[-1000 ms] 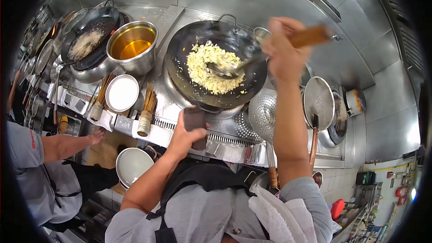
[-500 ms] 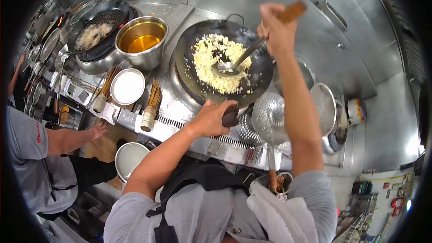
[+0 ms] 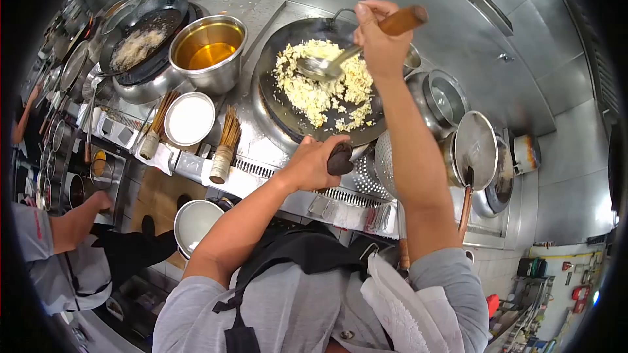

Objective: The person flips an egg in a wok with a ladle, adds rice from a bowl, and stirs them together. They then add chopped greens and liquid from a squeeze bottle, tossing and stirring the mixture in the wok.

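Observation:
My right hand [image 3: 384,42] is wrapped round the wooden handle of a ladle [image 3: 318,68]. The ladle's bowl rests among pale yellow, crumbly food [image 3: 306,96], which looks like scrambled egg, perhaps with rice. This food lies in a large black wok [image 3: 281,112] on a stove ring. At the wok's near side, my left hand [image 3: 315,165] grips the dark, stubby wok handle [image 3: 340,159]. My right forearm partly covers a perforated strainer [image 3: 384,160] beside the wok.
Left of the wok stand a steel pot of oil [image 3: 208,57], a white bowl [image 3: 190,119] and bamboo brushes [image 3: 224,154]. Another wok [image 3: 147,42] holds frothing food. A mesh skimmer [image 3: 476,147] lies at right. A co-worker's arm [image 3: 75,225] is at the left.
The ladle and my right hand have moved left and away from me across the wok. The food has spread and broken apart. The co-worker's arm has drawn back left.

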`<action>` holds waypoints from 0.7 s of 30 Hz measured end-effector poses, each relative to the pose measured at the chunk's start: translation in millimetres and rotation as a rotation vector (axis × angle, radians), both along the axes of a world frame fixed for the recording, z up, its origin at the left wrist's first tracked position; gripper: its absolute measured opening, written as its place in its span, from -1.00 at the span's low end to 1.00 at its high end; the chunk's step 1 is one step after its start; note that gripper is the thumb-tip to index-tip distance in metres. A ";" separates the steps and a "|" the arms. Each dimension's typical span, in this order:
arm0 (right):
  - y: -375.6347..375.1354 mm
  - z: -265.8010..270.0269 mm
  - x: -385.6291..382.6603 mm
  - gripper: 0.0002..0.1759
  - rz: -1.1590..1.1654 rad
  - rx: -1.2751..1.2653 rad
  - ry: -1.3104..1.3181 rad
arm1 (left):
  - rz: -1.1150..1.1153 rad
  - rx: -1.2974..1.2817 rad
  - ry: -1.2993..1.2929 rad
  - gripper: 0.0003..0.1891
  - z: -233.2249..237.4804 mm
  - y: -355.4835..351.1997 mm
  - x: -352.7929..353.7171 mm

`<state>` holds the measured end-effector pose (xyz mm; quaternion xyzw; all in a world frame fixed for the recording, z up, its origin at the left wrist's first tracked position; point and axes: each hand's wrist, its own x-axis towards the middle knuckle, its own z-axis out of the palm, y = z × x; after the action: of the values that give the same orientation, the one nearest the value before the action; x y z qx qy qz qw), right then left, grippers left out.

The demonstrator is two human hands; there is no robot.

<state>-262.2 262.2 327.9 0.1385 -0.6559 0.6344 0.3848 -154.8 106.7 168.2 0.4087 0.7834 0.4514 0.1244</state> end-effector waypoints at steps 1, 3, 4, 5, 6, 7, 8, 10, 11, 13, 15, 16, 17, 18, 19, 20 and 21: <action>6.1 1.0 -2.6 -0.81 0.021 0.041 -0.050 | 0.007 -0.018 0.018 -0.10 -0.8 -0.1 3.9; 14.5 22.0 19.0 -0.82 -0.040 0.078 -0.143 | 0.023 -0.047 0.069 -0.10 -0.9 0.9 1.8; 19.5 23.7 32.6 -0.81 -0.078 0.113 -0.134 | 0.013 -0.012 0.080 -0.11 -4.8 2.2 0.8; 29.5 25.5 39.8 -0.81 -0.117 0.147 -0.130 | 0.019 -0.007 0.074 -0.12 -4.6 4.1 -2.5; 50.3 27.3 28.3 -0.82 -0.092 0.089 -0.118 | 0.017 -0.011 0.062 -0.12 -5.6 4.4 -1.9; 76.9 30.7 7.5 -0.83 -0.076 0.022 -0.106 | 0.006 -0.023 0.053 -0.13 -6.0 3.1 0.6; 98.7 39.4 -5.7 -0.84 -0.055 -0.039 -0.080 | -0.002 -0.050 0.078 -0.14 -0.7 0.1 0.3; 120.0 64.7 -6.3 -0.86 -0.101 -0.244 0.124 | -0.006 -0.011 0.088 -0.14 0.7 -1.7 -2.1; 121.6 69.7 -7.2 -0.86 -0.122 -0.349 0.214 | -0.006 0.005 0.083 -0.14 -0.9 -1.7 -0.8; 100.0 33.2 -5.5 -0.88 -0.026 -0.262 0.197 | -0.006 0.004 0.068 -0.13 -2.7 1.4 -2.8; 70.0 -8.4 -8.3 -0.87 0.125 -0.110 0.089 | -0.012 -0.001 0.069 -0.12 -2.5 -0.4 -2.0; 56.3 7.6 -15.0 -0.85 0.149 -0.095 0.004 | -0.022 0.030 0.048 -0.13 -1.7 -1.1 -2.5; 43.4 32.6 -11.3 -0.84 0.152 -0.094 -0.100 | -0.016 0.003 0.049 -0.13 -5.0 -1.8 5.5; 35.0 51.8 -8.3 -0.83 0.156 -0.091 -0.188 | -0.011 -0.022 0.066 -0.13 -6.9 -0.5 6.2; 29.4 61.9 -7.2 -0.82 0.134 -0.094 -0.084 | 0.005 -0.036 0.097 -0.12 -3.1 1.7 0.6; 23.8 66.9 -3.7 -0.81 0.113 -0.095 0.009 | 0.005 -0.023 0.055 -0.12 -1.5 1.1 1.4; 19.2 66.4 -1.0 -0.80 0.092 -0.097 0.095 | 0.009 -0.011 0.059 -0.12 -0.9 1.8 1.2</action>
<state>-263.1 281.4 394.3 0.1798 -0.5985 0.6750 0.3922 -153.6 108.5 167.3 0.4176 0.7910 0.4354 0.1017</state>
